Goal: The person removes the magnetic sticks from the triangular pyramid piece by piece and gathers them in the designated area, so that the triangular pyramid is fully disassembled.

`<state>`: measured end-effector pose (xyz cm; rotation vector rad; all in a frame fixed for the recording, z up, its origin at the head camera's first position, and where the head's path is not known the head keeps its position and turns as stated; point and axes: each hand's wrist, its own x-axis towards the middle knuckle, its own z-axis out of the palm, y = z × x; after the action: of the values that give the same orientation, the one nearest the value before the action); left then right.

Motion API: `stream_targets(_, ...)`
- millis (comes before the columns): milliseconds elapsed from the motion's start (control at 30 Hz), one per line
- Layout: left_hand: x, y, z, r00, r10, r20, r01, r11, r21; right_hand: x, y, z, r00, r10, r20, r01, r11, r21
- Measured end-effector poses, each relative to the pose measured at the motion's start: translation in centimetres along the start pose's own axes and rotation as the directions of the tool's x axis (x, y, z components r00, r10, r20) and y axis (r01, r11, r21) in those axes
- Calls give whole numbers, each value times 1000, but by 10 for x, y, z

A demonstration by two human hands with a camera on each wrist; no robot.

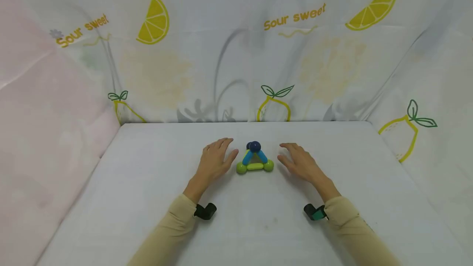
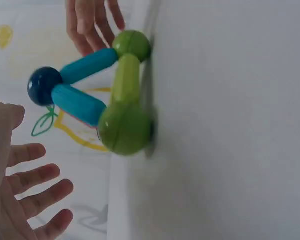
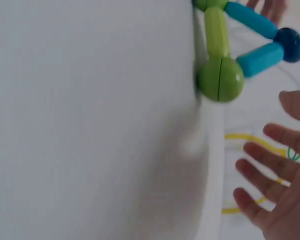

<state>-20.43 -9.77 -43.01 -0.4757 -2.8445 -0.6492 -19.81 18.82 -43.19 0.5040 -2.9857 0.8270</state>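
A toy of balls and rods stands on the white table between the two hands. Its front side is a triangle: a lime green rod [image 1: 255, 166] joins two green balls at the bottom, and two light blue rods [image 2: 90, 66] slope up to a dark blue ball [image 1: 255, 147]. Behind that ball, a second dark ball partly shows. The left hand [image 1: 215, 160] hovers left of the toy, fingers spread and apart from it. On the other side the right hand [image 1: 301, 162] also has its fingers extended, touching nothing. Both palms face the toy.
The white tabletop [image 1: 255, 233] spreads around the toy. A pale cloth [image 1: 236, 52] printed with lemons and lettering hangs behind the table and along its sides. Small dark wrist cameras [image 1: 205, 211] sit at both sleeve cuffs.
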Motion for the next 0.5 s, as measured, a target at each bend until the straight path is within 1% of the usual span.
stream_targets(33,2,5,0,999,28,-25,-29,999,-38,1,-3,2,1000,-18,-10,18,998,64)
stream_targets(100,5,16,1,995,92,-48,-98,985,-144,2,-11,7,997,-75,-24,78,979,188)
stream_targets(133,6,22,1,992,118,-50,-125,973,-192,3,-16,10,993,-108,-39,114,966,233)
stream_targets(200,8,32,4,987,152,-45,-159,952,-262,5,-25,18,983,-167,-75,181,945,273)
stream_targets(267,10,39,8,982,185,-44,-189,934,-302,7,-33,27,970,-207,-126,235,932,275)
stream_targets(300,11,42,10,981,189,-51,-196,932,-304,8,-36,30,966,-207,-156,243,934,264)
stream_targets(400,11,45,16,975,199,-95,-219,928,-302,10,-43,38,954,-190,-233,243,943,228)
stream_targets(500,10,45,20,967,208,-149,-247,912,-326,10,-45,41,942,-185,-279,244,950,195)
